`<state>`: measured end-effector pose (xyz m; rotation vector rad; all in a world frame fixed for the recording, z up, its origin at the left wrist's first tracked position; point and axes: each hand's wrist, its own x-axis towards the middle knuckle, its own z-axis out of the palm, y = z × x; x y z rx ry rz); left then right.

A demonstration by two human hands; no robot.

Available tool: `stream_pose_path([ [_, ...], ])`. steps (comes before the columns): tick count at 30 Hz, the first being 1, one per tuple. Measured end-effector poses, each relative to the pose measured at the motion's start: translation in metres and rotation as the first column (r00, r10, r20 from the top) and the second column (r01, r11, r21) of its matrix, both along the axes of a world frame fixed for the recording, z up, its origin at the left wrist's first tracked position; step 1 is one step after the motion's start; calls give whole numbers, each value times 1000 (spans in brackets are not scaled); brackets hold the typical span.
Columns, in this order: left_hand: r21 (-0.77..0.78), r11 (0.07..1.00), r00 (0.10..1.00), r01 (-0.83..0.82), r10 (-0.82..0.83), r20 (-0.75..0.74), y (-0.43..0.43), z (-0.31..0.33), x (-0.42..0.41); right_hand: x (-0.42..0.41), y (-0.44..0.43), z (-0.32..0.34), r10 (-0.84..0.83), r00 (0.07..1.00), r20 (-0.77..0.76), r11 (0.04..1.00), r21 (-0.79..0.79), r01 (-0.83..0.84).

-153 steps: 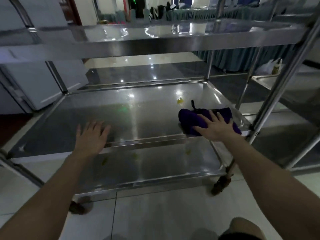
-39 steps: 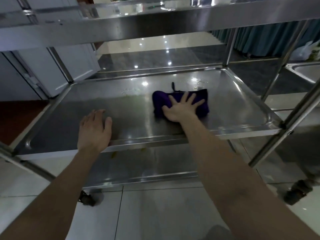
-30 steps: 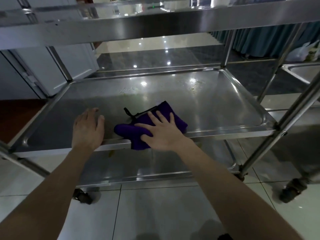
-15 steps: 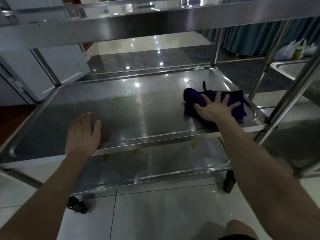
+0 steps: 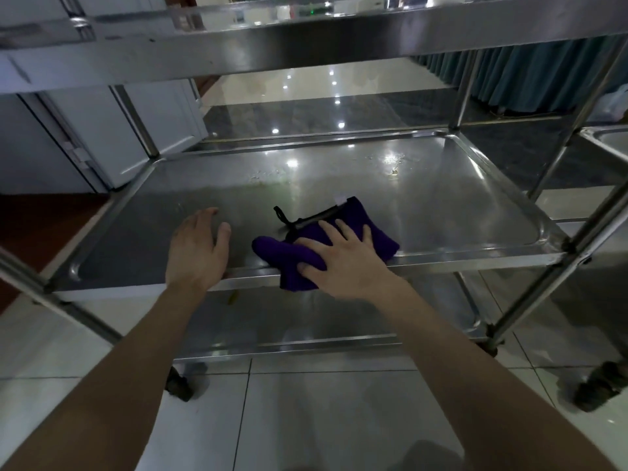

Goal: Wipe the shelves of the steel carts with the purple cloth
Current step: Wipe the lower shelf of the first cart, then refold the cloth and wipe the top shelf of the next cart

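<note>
The purple cloth (image 5: 289, 256) lies bunched at the front edge of the steel cart's middle shelf (image 5: 424, 198), one corner hanging over the rim. My right hand (image 5: 343, 260) presses flat on it with fingers spread. My left hand (image 5: 198, 249) rests flat on the same shelf's front rim, just left of the cloth, holding nothing. A black loop and a white tag stick out of the cloth's far side. Small wet spots sit near the shelf's back edge.
The top shelf (image 5: 306, 39) overhangs close above. The bottom shelf (image 5: 306, 321) shows a small yellowish scrap near its front. A second steel cart (image 5: 605, 144) stands to the right. White cabinet doors (image 5: 112, 137) are at back left; tiled floor below.
My right hand has swept the cloth from the shelf's right end back left to the front edge near my left hand. The left hand stays on the rim.
</note>
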<state>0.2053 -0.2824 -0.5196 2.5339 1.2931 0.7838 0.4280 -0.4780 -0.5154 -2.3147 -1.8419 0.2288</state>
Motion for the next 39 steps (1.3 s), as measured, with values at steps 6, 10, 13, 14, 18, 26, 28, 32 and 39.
stream_pose_path([
  [6, 77, 997, 997, 3, -9, 79, -2, 2, 2, -11, -31, 4, 21, 997, 76, 987, 157, -33],
  [10, 162, 987, 988, -5, -20, 156, 2, -7, 2, -17, -43, 4, 57, 997, -57, 927, 373, -32],
  [13, 132, 991, 983, 10, -35, 182, 3, -10, 0, -28, -58, 14, 24, 976, -218, 892, 445, 78],
  [14, 103, 994, 981, 35, -54, 187, 1, -9, -2, -33, -63, 20, 2, 955, -296, 890, 436, 133],
  [18, -56, 989, 974, 136, -123, 190, -20, 20, -15, -60, -85, 61, -121, 643, -757, 868, 233, 438],
  [26, -965, 33, 933, 262, 246, 261, -148, 162, -73, -153, -135, 197, -130, -522, -843, 686, -457, 567],
  [28, -923, -163, 900, 348, 336, 279, -171, 218, -103, -176, -144, 247, -150, -621, -769, 711, -521, 473],
  [32, -894, -134, 862, 428, 357, 359, -189, 327, -172, -215, -144, 337, -209, -679, -704, 736, -571, 364],
  [39, -909, 194, 789, 369, 451, 417, -145, 437, -298, -297, -69, 432, -578, -199, -791, 736, -611, 291],
])
